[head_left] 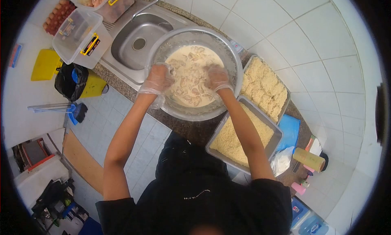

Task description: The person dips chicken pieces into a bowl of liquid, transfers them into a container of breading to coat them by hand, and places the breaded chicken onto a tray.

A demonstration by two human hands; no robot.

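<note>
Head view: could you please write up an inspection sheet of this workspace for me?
Surface: speckled dark counter, mostly covered.
Job's things: metal bowl holding pieces in pale batter; front tray and back tray, both holding pale yellow crumbs.
Clutter: blue plastic, clear bag, pink cup.
Hands: left hand and right hand, both in clear gloves inside the bowl; fingers partly hidden, grip unclear.
Cables: nothing seen.
Surroundings: steel sink, clear plastic tub, yellow bin, egg tray, tiled wall.
</note>
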